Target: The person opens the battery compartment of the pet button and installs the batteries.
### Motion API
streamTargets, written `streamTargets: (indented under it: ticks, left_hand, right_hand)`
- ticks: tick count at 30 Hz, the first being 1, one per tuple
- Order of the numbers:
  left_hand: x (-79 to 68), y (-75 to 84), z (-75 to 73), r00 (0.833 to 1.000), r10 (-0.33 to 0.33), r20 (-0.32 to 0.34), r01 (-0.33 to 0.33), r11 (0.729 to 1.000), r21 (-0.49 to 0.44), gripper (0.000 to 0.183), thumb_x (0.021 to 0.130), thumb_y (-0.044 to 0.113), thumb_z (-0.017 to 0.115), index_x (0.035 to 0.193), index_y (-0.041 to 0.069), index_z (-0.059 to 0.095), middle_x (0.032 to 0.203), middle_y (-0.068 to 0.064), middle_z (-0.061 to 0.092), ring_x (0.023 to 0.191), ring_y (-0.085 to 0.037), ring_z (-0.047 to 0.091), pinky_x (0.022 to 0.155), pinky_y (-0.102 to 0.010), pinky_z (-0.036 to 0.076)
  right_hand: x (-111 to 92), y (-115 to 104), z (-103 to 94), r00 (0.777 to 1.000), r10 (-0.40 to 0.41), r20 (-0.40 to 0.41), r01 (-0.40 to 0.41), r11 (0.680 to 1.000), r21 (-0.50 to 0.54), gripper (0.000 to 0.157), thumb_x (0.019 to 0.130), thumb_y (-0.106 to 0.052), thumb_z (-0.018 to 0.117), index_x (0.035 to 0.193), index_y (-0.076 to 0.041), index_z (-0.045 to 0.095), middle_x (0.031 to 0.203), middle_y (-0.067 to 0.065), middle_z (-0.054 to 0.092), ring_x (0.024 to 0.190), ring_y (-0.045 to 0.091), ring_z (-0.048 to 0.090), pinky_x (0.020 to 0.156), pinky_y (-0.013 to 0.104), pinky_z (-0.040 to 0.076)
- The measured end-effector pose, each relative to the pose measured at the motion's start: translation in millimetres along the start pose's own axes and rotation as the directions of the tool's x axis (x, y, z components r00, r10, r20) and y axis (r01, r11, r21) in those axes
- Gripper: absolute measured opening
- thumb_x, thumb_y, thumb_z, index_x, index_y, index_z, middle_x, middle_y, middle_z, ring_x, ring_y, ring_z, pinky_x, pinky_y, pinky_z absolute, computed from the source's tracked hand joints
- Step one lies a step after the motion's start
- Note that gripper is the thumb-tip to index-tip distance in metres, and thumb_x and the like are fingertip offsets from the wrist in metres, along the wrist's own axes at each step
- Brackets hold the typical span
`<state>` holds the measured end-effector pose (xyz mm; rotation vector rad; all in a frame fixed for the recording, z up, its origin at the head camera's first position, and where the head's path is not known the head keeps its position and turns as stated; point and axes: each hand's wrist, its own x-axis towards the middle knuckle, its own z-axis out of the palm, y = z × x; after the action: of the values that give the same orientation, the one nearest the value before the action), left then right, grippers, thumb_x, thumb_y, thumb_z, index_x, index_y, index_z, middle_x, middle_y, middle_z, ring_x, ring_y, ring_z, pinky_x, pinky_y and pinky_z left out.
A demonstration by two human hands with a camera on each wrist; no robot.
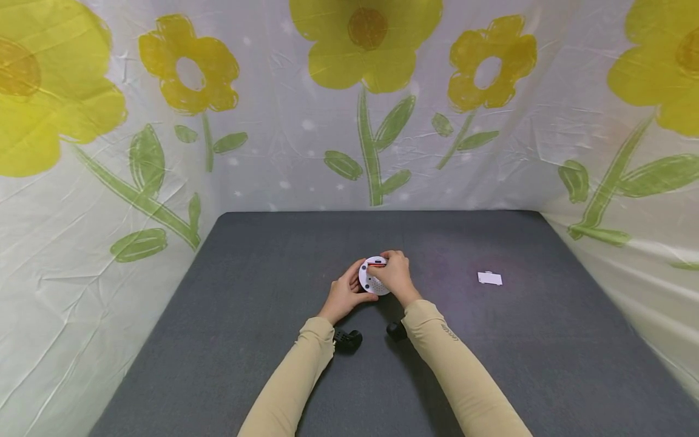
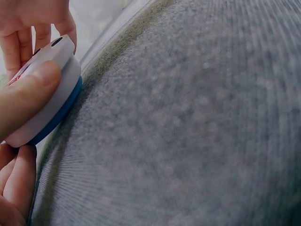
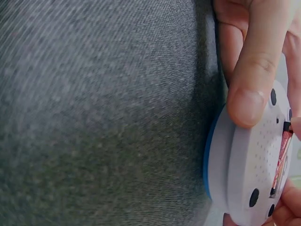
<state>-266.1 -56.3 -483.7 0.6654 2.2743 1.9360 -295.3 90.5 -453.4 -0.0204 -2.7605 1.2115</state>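
Over the dark table, holding a round white device by its edge in a half-curled left hand, and bending the right hand over its red battery-like insert, not showing whether pinching or pressing. Seemingly seating or freeing that insert; probably calling next for steady bracing, leaving the white panel well apart.

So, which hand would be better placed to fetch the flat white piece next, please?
Probably the right hand: it is nearer the flat white piece, while the left hand grips the round device.
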Motion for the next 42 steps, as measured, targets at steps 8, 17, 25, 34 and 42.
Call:
streamTargets:
  ticks: [8, 17, 25, 34, 42]
  left_hand:
    - [-1.0, -0.4, -0.6, 0.999, 0.037, 0.017, -0.037, 0.999, 0.002, 0.085, 0.073, -0.004, 0.076, 0.144, 0.003, 0.029, 0.14, -0.022, 0.036, 0.124, -0.029, 0.041, 0.096, -0.039, 0.041]
    - [1.0, -8.4, -0.7, 0.999, 0.036, 0.021, -0.036, 0.999, -0.007, 0.088, 0.072, -0.001, 0.077, 0.144, 0.004, 0.028, 0.142, -0.019, 0.035, 0.124, -0.027, 0.041, 0.095, -0.037, 0.042]
    - [-1.5, -1.5, -0.5, 0.999, 0.033, 0.014, -0.033, 0.999, -0.002, 0.087, 0.071, -0.006, 0.076, 0.143, 0.001, 0.028, 0.139, -0.023, 0.038, 0.12, -0.03, 0.045, 0.092, -0.038, 0.044]
    - [-1.4, -0.2, -1.2, 1.0, 0.019, 0.024, -0.019, 1.0, -0.021, 0.086, 0.072, -0.007, 0.075, 0.143, -0.001, 0.027, 0.138, -0.024, 0.038, 0.121, -0.031, 0.044, 0.093, -0.038, 0.044]
    - [4.7, -19.3, 2.4, 0.999, 0.03, 0.022, -0.03, 1.0, -0.007, 0.089, 0.07, -0.003, 0.078, 0.143, -0.001, 0.028, 0.139, -0.021, 0.037, 0.123, -0.029, 0.043, 0.093, -0.036, 0.043]
  right_hand:
    - [-2, -6, -0.9, 0.999, 0.017, 0.032, -0.015, 0.998, -0.055, 0.045, 0.075, -0.017, 0.073, 0.11, 0.007, 0.058, 0.112, 0.021, 0.05, 0.107, 0.036, 0.042, 0.081, 0.041, 0.046]
    - [-1, -11, -7.2, 0.995, 0.065, 0.074, -0.062, 0.997, -0.048, 0.041, 0.078, -0.018, 0.076, 0.109, 0.004, 0.059, 0.109, 0.018, 0.05, 0.107, 0.034, 0.042, 0.08, 0.041, 0.047]
    - [2, -15, -5.6, 0.995, 0.071, 0.076, -0.064, 0.994, -0.093, 0.038, 0.077, -0.017, 0.078, 0.105, 0.0, 0.061, 0.106, 0.017, 0.051, 0.105, 0.032, 0.043, 0.08, 0.038, 0.046]
    - [1, -13, -3.3, 0.995, 0.07, 0.066, -0.065, 0.994, -0.086, 0.037, 0.077, -0.016, 0.076, 0.106, 0.001, 0.06, 0.108, 0.018, 0.05, 0.105, 0.033, 0.042, 0.081, 0.043, 0.046]
    - [-1, 0, -5.6, 0.996, 0.08, 0.05, -0.082, 0.996, 0.027, 0.037, 0.076, -0.013, 0.078, 0.105, 0.002, 0.062, 0.109, 0.019, 0.052, 0.106, 0.034, 0.043, 0.082, 0.041, 0.045]
